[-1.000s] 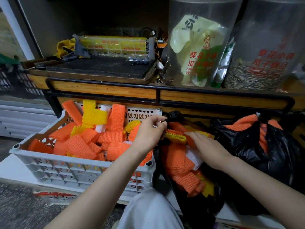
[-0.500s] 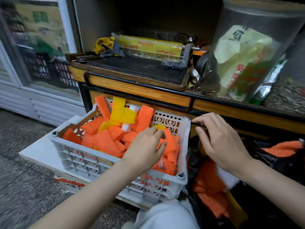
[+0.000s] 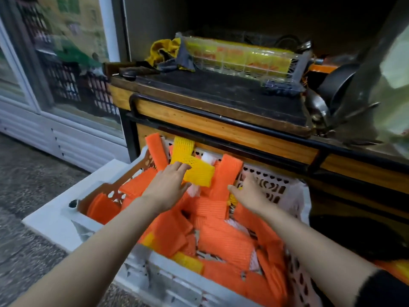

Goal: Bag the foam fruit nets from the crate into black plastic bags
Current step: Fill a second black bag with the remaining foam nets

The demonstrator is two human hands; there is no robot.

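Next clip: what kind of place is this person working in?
Probably a small fruit or grocery shop. A glass-door display cooler stands at left, a worn wooden counter holds clutter, and a white crate is full of foam fruit nets.

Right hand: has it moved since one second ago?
Yes. The right hand moved left, from outside the right wall of the crate to inside it.
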